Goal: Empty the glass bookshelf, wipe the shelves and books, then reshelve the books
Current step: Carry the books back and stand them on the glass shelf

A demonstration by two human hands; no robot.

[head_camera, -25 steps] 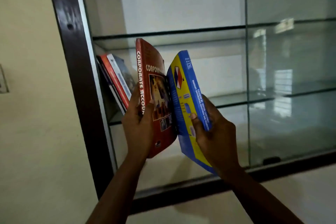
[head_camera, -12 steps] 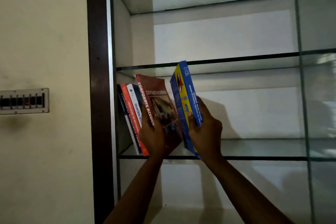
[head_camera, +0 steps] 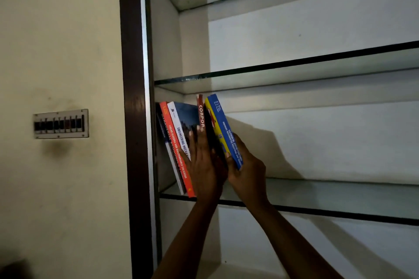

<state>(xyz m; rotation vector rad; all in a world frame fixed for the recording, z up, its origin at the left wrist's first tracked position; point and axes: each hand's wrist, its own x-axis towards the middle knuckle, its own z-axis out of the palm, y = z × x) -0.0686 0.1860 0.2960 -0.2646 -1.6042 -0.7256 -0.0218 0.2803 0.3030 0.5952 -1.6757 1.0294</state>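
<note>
My left hand (head_camera: 204,165) lies flat, fingers straight, pressing the red book (head_camera: 200,115) toward the leaning books (head_camera: 175,138) at the left end of the glass shelf (head_camera: 317,197). My right hand (head_camera: 248,172) grips the blue book (head_camera: 223,124) against the red one, thumb on its yellow cover.

Spines you can actually read: the orange book (head_camera: 176,145) says "LINEAR ALGEBRA AND MULTIVARIABLE CALCULUS". The white book (head_camera: 181,133) next to it shows "ENGINEERING MECHAN" before the left hand (head_camera: 204,165) covers the rest, and the red book (head_camera: 201,115) shows just "CORPOR". The blue book (head_camera: 223,124) has small print, something like "CALCULUS OF VECTOR FUNCTIONS", too fuzzy to be sure, and the dark book (head_camera: 163,127) starts "MANAG".
</note>
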